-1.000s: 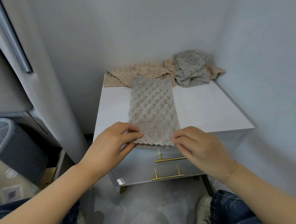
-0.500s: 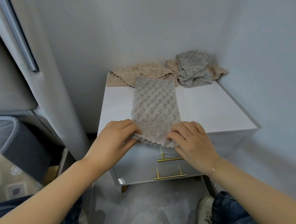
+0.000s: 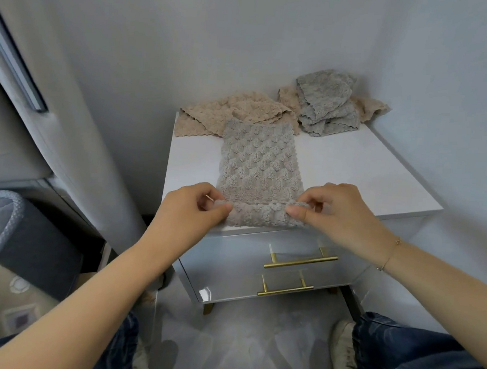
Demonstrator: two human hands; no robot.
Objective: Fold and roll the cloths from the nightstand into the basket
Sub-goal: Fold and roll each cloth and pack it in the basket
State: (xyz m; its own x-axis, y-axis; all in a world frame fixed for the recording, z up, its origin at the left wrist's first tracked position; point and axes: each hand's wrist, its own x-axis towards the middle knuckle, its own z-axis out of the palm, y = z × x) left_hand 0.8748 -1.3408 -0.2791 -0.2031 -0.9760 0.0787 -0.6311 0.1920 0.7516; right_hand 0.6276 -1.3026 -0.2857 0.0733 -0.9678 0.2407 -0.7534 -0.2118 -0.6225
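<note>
At the nightstand (image 3: 351, 173) front edge, your left hand (image 3: 191, 209) and right hand (image 3: 335, 210) fingers pinch the soft, limp grey cloth (image 3: 259, 168); grip its rolled corners.

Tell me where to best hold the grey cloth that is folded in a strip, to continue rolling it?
Probably hold the rolled near end of the folded grey cloth at its two corners, coming from the front edge of the nightstand. The left hand and right hand already pinch there; the strip runs away from you.

1 head view, close, forward-down over nightstand (image 3: 351, 173)
</note>
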